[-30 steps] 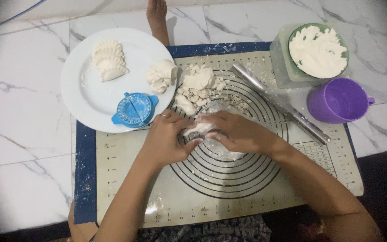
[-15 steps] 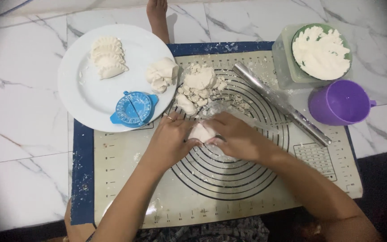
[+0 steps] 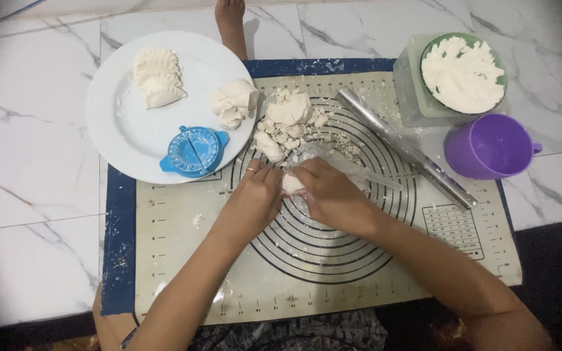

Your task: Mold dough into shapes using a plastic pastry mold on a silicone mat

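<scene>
Both hands (image 3: 294,195) pinch a small roundish dough lump (image 3: 292,184), no clear long axis.

The baking mat (image 3: 183,260) is cream with a dark blue border, printed with black concentric circles and ruler marks along its edges. At the far left, the round plate (image 3: 125,130) is plain white; on it lie pale off-white folded dumplings (image 3: 157,78), a white dough ball (image 3: 235,102) and a bright blue dumpling press (image 3: 193,151). The dough scraps (image 3: 287,120) on the mat are white too. The rolling pin (image 3: 404,146) is shiny silver. At the far right, a green bowl (image 3: 499,65) holds white flour, and the mug (image 3: 489,146) is purple. The floor (image 3: 34,195) is white marble with grey veins.
</scene>
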